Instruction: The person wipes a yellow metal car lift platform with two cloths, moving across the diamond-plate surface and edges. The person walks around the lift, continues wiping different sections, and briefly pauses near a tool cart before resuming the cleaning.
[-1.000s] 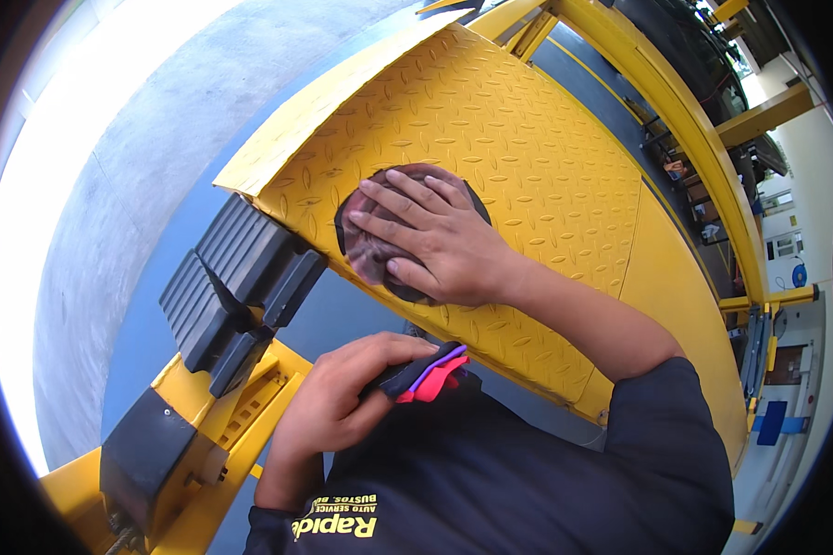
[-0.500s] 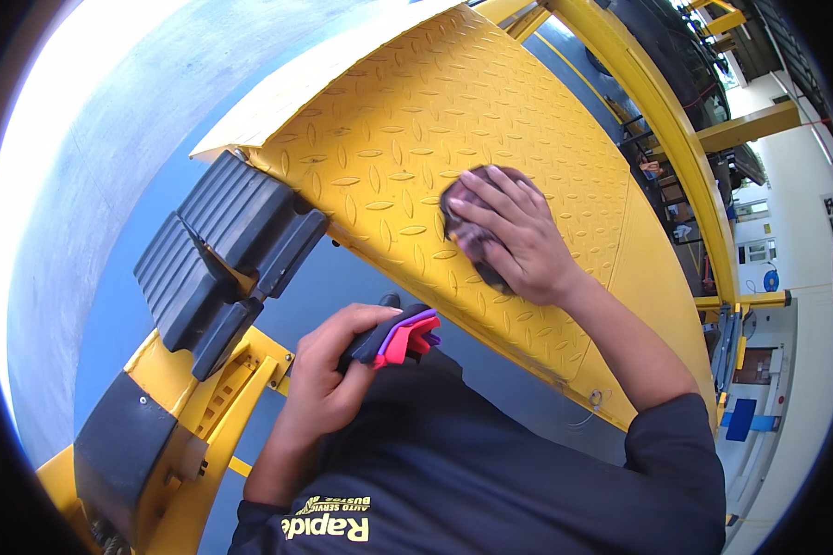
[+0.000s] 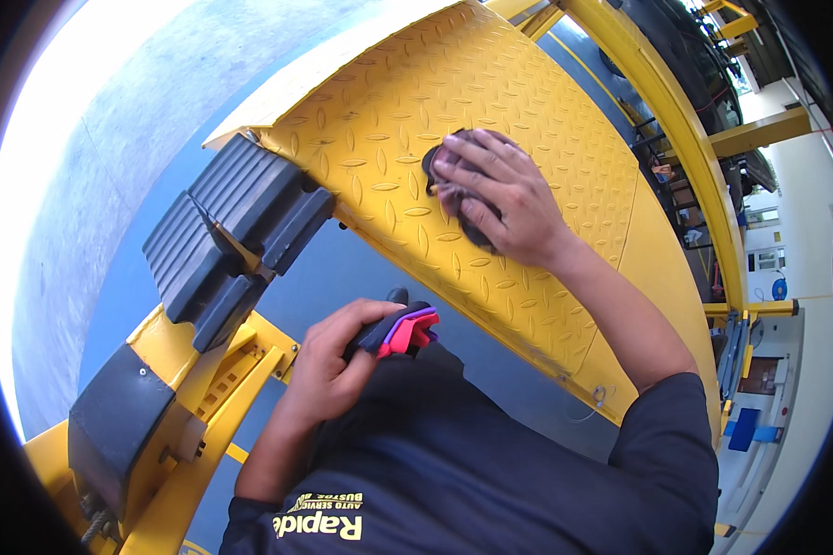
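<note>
My right hand (image 3: pixel 504 194) presses a dark, crumpled cloth (image 3: pixel 477 236) down on a yellow diamond-tread ramp plate (image 3: pixel 389 139). Its fingers lie bent over the cloth, which sticks out past the fingertips and under the palm. In front of my body, below the ramp's near edge, my left hand (image 3: pixel 329 356) grips a folded bundle of cloths (image 3: pixel 407 331) in black, purple and bright pink. The bundle is off the ramp, its folded ends poking out to the right of my thumb and fingers.
A black ribbed rubber pad (image 3: pixel 227 213) on a yellow lift arm (image 3: pixel 162 347) stands at the left, close to the ramp's corner. A thin wire loop (image 3: pixel 600 396) hangs at the ramp's near edge. Yellow posts (image 3: pixel 657 102) and a dark vehicle (image 3: pixel 680 65) are at the far right.
My right hand has slid the dark cloth slightly up and to the left over the ramp plate. My left hand keeps its hold on the bundle. The view has shifted slightly.
</note>
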Demonstrator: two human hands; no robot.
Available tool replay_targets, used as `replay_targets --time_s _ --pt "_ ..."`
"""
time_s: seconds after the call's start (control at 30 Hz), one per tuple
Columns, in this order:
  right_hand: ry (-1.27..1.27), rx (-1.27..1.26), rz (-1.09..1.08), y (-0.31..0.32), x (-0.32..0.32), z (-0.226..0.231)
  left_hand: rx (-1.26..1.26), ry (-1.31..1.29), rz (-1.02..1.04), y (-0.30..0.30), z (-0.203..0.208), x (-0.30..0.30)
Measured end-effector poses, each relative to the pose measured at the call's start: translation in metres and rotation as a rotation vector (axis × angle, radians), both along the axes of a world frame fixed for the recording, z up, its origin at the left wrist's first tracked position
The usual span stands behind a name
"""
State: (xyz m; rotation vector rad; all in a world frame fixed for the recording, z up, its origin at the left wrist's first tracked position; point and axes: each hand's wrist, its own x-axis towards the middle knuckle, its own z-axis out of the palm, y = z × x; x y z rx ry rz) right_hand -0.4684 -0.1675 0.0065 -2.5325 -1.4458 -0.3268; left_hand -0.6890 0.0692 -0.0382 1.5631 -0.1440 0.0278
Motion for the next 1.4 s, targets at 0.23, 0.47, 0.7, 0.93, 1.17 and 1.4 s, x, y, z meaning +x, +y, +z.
replay_targets --time_s 0.23,0.47,0.7,0.93,1.17,1.4 --pt "0.004 0.016 0.011 0.017 -0.007 0.002 -0.011 -0.01 0.002 -0.004 -0.002 0.001" --pt "0.014 0.001 0.064 0.015 -0.007 0.0 -0.022 0.049 0.081 -0.002 0.002 -0.006" --pt "0.071 0.017 0.024 0.02 0.002 -0.008 0.041 -0.052 0.054 0.0 0.014 -0.001" --pt "0.071 -0.124 0.07 0.009 0.079 -0.008 0.008 -0.079 -0.027 -0.004 0.033 0.013" --pt "0.083 -0.163 -0.647 -0.046 0.281 -0.019 -0.038 -0.078 0.151 -0.019 0.045 0.026" --pt "0.094 -0.014 -0.133 0.014 0.107 -0.023 0.329 -0.553 0.539 -0.022 0.072 0.073"
